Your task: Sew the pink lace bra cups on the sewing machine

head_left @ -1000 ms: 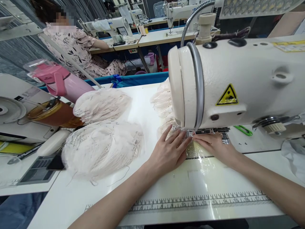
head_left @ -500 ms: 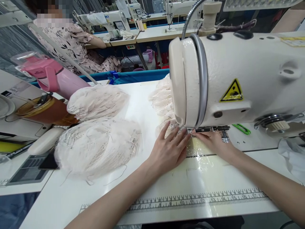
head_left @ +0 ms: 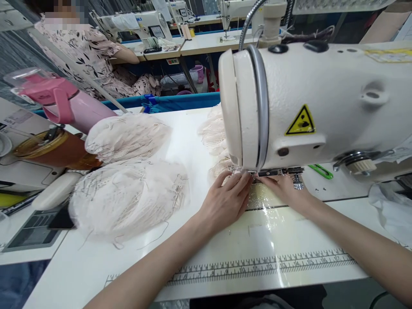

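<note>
Under the head of a white sewing machine (head_left: 296,98), both hands work at pale lace fabric (head_left: 218,168). My left hand (head_left: 225,197) presses on this fabric just left of the needle area, its fingers bent and close together. On the other side my right hand (head_left: 286,186) reaches in with thumb and fingers drawn together at the fabric's edge. A dark metal attachment (head_left: 273,172) and the machine head partly cover its fingertips. More of the gathered sheer fabric (head_left: 212,131) lies behind, partly hidden by the machine.
Two heaps of sheer fabric, a rear one (head_left: 128,135) and a front one (head_left: 128,199), lie at left. Beyond them are a pink bottle (head_left: 71,103) and a brown container (head_left: 54,148). A green thread snipper (head_left: 321,171) rests at right. A co-worker (head_left: 83,56) sits behind.
The left hand's fingers have drawn in and bent more over the fabric. The whole view has shifted slightly, so the machine appears further left. My right hand stays by the needle area.
</note>
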`<action>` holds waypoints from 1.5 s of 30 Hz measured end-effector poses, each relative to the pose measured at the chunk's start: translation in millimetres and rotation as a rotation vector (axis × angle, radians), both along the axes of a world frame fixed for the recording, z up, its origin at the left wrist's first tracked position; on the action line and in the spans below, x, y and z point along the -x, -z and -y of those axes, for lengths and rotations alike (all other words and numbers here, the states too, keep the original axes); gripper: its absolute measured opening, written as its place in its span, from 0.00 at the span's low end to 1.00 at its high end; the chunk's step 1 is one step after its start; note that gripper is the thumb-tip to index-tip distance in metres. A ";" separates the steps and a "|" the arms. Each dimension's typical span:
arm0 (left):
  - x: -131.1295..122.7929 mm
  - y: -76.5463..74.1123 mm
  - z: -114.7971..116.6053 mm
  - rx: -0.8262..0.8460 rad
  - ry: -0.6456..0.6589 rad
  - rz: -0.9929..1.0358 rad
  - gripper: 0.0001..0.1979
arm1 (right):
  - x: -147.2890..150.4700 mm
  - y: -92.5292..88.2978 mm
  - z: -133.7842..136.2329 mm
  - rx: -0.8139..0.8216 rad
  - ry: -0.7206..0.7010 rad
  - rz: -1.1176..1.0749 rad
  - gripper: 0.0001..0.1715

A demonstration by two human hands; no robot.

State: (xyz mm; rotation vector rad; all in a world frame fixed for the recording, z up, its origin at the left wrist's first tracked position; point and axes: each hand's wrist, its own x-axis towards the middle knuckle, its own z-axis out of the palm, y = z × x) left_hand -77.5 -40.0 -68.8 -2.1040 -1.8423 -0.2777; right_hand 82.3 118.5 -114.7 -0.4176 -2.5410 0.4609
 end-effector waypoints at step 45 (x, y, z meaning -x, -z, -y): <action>0.6 1.0 -1.0 0.090 -0.079 0.137 0.17 | -0.2 -40.7 25.1 -0.144 0.009 0.195 0.19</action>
